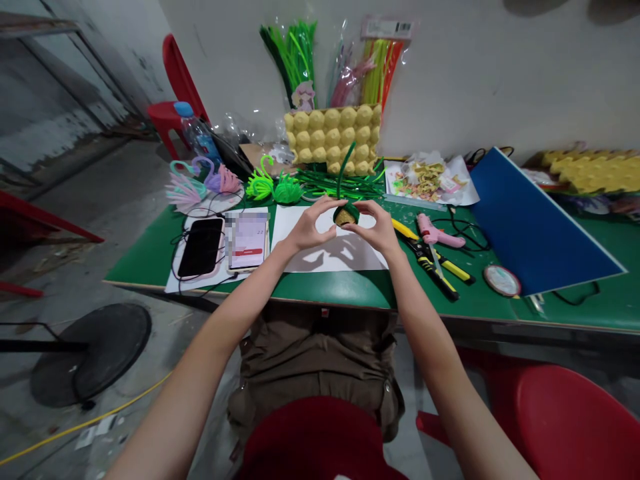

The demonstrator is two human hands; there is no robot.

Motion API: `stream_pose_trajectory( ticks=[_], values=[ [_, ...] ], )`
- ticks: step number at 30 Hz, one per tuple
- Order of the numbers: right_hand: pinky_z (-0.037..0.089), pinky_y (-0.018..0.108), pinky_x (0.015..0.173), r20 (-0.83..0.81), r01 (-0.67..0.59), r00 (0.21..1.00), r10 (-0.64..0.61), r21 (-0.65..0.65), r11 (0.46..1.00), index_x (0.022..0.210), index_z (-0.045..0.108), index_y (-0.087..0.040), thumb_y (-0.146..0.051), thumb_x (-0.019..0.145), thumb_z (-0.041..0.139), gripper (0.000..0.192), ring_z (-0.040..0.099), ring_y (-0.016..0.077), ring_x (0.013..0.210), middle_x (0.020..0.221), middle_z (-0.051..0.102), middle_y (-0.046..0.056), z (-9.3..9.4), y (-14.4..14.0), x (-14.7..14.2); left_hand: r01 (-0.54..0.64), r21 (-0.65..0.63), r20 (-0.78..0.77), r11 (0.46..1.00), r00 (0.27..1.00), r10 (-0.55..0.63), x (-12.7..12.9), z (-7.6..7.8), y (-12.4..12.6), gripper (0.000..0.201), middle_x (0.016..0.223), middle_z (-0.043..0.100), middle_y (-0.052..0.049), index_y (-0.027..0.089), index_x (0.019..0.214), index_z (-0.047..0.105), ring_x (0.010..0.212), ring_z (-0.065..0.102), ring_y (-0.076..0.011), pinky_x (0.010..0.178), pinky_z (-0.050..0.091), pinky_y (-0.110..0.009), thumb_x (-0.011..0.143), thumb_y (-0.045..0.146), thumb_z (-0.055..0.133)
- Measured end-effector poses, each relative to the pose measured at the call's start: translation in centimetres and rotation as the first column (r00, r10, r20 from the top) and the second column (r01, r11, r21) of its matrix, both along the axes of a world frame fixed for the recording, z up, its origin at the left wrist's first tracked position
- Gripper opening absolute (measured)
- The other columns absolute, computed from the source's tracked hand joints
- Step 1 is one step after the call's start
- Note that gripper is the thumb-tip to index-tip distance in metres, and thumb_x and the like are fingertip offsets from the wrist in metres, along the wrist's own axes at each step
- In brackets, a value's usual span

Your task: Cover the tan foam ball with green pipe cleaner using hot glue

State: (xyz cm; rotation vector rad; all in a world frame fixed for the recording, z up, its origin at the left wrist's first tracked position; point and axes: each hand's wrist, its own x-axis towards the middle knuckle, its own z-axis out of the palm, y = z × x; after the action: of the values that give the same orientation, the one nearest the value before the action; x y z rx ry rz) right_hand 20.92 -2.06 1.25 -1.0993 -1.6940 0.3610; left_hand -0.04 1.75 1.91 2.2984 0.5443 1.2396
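Between my two hands, above a white paper sheet [300, 260], is a small round tan piece [345, 217] wrapped in dark green pipe cleaner. One pipe cleaner end [341, 175] sticks up from it and curves to the right at its tip. My left hand [315, 225] pinches it from the left, thumb below and fingers above. From the right, my right hand [373, 225] grips it the same way. Loose green pipe cleaners [325, 185] lie just behind my hands.
Left are two phones [201, 248] [249, 240] and fuzzy swan shapes [186, 187]. On the right lie yellow-black pliers [425, 257], a pink glue gun [437, 233], a round tape roll [501, 280] and a tilted blue board [537, 230]. An egg carton [333, 137] leans at the back.
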Motion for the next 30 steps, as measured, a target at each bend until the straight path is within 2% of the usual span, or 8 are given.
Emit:
stream_pose_trajectory(
  ticks=[5,9,13,16,18,21,24,30],
  values=[
    [0.058,0.045,0.089,0.038,-0.037,0.999,0.036,0.034,0.999,0.103,0.070,-0.022,-0.070,0.069,0.081,0.060,0.070,0.0264,0.094,0.100,0.074,0.008,0.1,-0.1,-0.2,0.021,-0.201,0.232,0.979,0.972,0.026,0.7,-0.4,0.6,0.029,0.106,0.078,-0.009,0.024,0.102,0.080,0.102,0.070,-0.0211,0.104,0.052,-0.042,0.090,0.048,0.068],
    [0.058,0.045,0.087,0.080,-0.058,0.995,0.052,0.071,0.996,0.105,0.070,-0.024,-0.068,0.071,0.081,0.057,0.069,0.0271,0.094,0.101,0.074,0.009,0.2,-0.3,-0.6,0.033,-0.343,0.314,0.939,0.946,0.082,1.1,-0.4,0.9,0.041,0.090,0.076,-0.006,0.023,0.082,0.078,0.094,0.070,-0.0201,0.090,0.055,-0.038,0.076,0.063,0.079],
    [0.057,0.046,0.087,0.109,-0.075,0.992,0.061,0.127,0.989,0.107,0.069,-0.024,-0.066,0.076,0.078,0.053,0.068,0.0287,0.097,0.104,0.073,0.010,0.1,-0.4,-0.9,0.091,-0.494,0.342,0.865,0.935,0.097,1.1,-0.2,0.8,0.051,0.090,0.075,-0.004,0.021,0.085,0.071,0.090,0.071,-0.0184,0.086,0.056,-0.035,0.064,0.065,0.087],
    [0.056,0.049,0.093,0.141,-0.069,0.989,0.049,0.141,0.988,0.110,0.069,-0.025,-0.061,0.079,0.078,0.048,0.068,0.0305,0.104,0.109,0.073,0.011,0.1,-0.5,-0.9,0.201,-0.608,0.417,0.768,0.904,0.093,0.9,-0.4,0.9,0.068,0.097,0.075,-0.001,0.024,0.099,0.062,0.097,0.072,-0.0183,0.090,0.056,-0.034,0.052,0.062,0.093],
    [0.056,0.050,0.096,0.155,-0.059,0.987,0.035,0.159,0.986,0.111,0.069,-0.026,-0.058,0.080,0.077,0.045,0.067,0.0311,0.108,0.111,0.072,0.011,0.2,-0.6,-0.8,0.255,-0.693,0.408,0.674,0.910,0.074,0.7,-0.6,1.0,0.073,0.101,0.076,-0.001,0.025,0.104,0.059,0.100,0.073,-0.0194,0.091,0.056,-0.035,0.051,0.058,0.095],
    [0.055,0.051,0.099,0.165,-0.059,0.986,0.027,0.188,0.980,0.114,0.069,-0.028,-0.054,0.084,0.076,0.040,0.067,0.0308,0.111,0.114,0.072,0.011,0.3,-0.7,-0.7,0.326,-0.793,0.367,0.515,0.930,-0.023,0.5,-0.5,0.9,0.065,0.100,0.076,-0.005,0.023,0.104,0.063,0.096,0.075,-0.0210,0.090,0.057,-0.037,0.057,0.053,0.094],
    [0.056,0.050,0.099,0.166,-0.088,0.985,0.053,0.215,0.973,0.115,0.069,-0.028,-0.050,0.087,0.073,0.036,0.068,0.0299,0.112,0.115,0.072,0.011,0.4,-0.8,-0.7,0.387,-0.824,0.388,0.413,0.918,-0.085,0.6,0.0,0.6,0.056,0.091,0.076,-0.005,0.019,0.094,0.068,0.088,0.075,-0.0208,0.090,0.057,-0.038,0.058,0.052,0.095],
    [0.054,0.053,0.103,0.166,-0.109,0.983,0.079,0.179,0.978,0.117,0.070,-0.030,-0.055,0.087,0.072,0.039,0.067,0.0309,0.114,0.117,0.072,0.011,0.5,-0.7,-0.7,0.387,-0.821,0.371,0.419,0.921,-0.121,0.7,0.4,0.4,0.052,0.087,0.076,-0.006,0.018,0.089,0.071,0.085,0.076,-0.0227,0.086,0.059,-0.039,0.058,0.054,0.094]
  ],
)
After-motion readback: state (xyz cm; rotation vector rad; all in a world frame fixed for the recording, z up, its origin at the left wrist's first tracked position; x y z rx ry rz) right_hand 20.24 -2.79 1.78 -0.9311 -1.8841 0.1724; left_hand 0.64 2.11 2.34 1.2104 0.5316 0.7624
